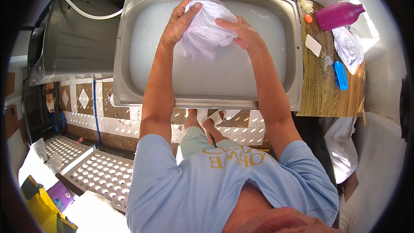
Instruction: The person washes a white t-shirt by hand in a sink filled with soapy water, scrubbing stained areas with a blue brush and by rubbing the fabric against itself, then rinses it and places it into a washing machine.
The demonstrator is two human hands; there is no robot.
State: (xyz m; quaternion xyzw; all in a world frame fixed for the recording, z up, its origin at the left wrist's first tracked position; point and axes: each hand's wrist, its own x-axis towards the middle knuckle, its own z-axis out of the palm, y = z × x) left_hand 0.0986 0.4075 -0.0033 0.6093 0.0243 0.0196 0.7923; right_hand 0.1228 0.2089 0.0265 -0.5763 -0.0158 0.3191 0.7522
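A bunched white cloth (205, 30) is held up over the steel sink (211, 102), which is filled with cloudy, whitish water (215, 75). On the cloth's left side, my left hand (177, 22) grips it, thumb across the front and fingers behind. From the right, my right hand (246, 33) holds the same cloth with its thumb laid over the front and its other fingers partly hidden. The lower folds of the cloth hang just above the water or touch it; I cannot tell which.
Right of the sink, a wooden board (317, 99) bears a purple bottle (338, 15) lying down, a pale soap bar (313, 45), a blue brush (340, 76), an orange cap (308, 18) and another white cloth (350, 49). A grey machine (82, 34) with a white hose (86, 13) stands left.
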